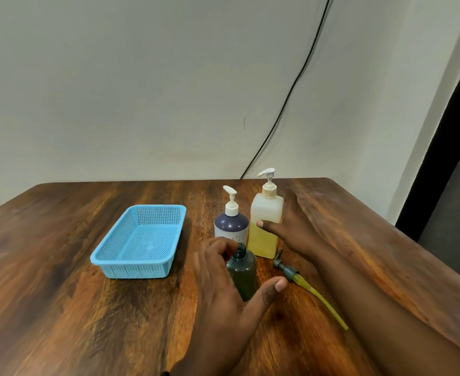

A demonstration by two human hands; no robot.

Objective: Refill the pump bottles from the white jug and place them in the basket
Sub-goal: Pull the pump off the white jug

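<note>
1. The left hand (218, 278) spreads wide around the open dark green bottle (242, 275), fingers at its neck, grip not closed. The right hand (291, 226) wraps the white jug (265, 226), thumb across its front.
2. Risk: the uncapped bottle could tip and spill; its removed pump (288, 270) lies on the table (60, 308).
3. The blue basket (139, 240) stands well apart; no writing is legible.
</note>
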